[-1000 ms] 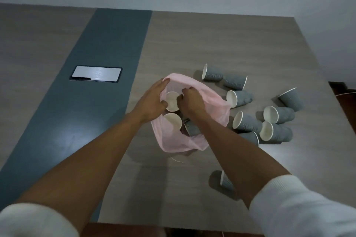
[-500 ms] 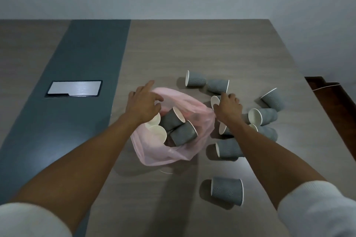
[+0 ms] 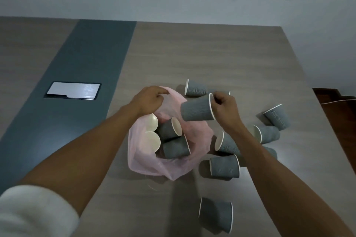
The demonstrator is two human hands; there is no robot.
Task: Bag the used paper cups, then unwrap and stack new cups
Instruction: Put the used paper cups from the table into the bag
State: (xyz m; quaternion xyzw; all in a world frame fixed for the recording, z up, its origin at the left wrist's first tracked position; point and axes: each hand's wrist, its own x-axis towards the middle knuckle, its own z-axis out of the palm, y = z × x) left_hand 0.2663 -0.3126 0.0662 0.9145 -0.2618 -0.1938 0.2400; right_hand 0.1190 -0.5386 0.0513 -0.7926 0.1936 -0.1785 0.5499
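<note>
**One more cup lifted, on its way to the bag**

Half a second ago my right hand (image 3: 223,106) was down among the loose cups on the tabletop (image 3: 221,56); now it is raised with a grey cup (image 3: 196,110) pinched at the rim, my fingers (image 3: 218,100) curled over the lip and into the mouth. The cup hangs sideways, base pointing left, just over the far edge of the pink bag (image 3: 169,167). My left hand (image 3: 149,100) has shifted to the bag's far rim and pinches the thin plastic there, holding the mouth up and open.

To do this well, I judge I should keep the left hand's pull steady so the opening does not sag, carry the cup base-first over the gap, and let go low, so it settles among the others rather than bouncing off the floppy rim.

Inside the bag lie at least four cups on their sides: two show pale insides at the left, two show grey walls in the middle. There looks to be room left.

Outside, the loose cups (image 3: 224,165) lie toppled to the right of the bag, one more (image 3: 215,213) nearer me, one (image 3: 194,88) beyond my right hand. No wrapped new cups are in view. A flat panel (image 3: 73,90) sits in the dark strip, well apart to the left.
</note>
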